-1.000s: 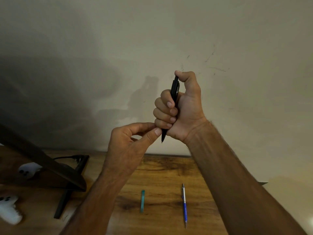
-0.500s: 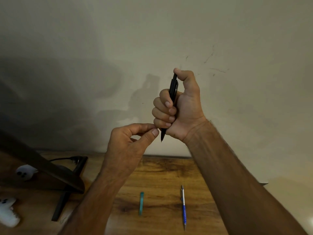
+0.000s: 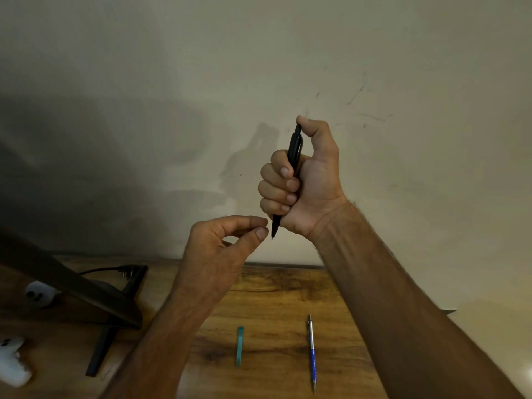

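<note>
Pen [image 3: 294, 148] stands upright within curled fingers [image 3: 275, 191] of right hand [image 3: 309, 188].

Bare, hairy forearms [image 3: 403, 283]; fingers [image 3: 276, 194] with short trimmed nails

Black pen being held nearly upright, tip pointing down.
The slim black pen [image 3: 295, 148] is sitting clenched in the right hand [image 3: 305, 182], raised in front of the wall; the thumb is pressing on its top end, the barrel is leaning slightly, and its fine tip is poking out below the fist.
</note>
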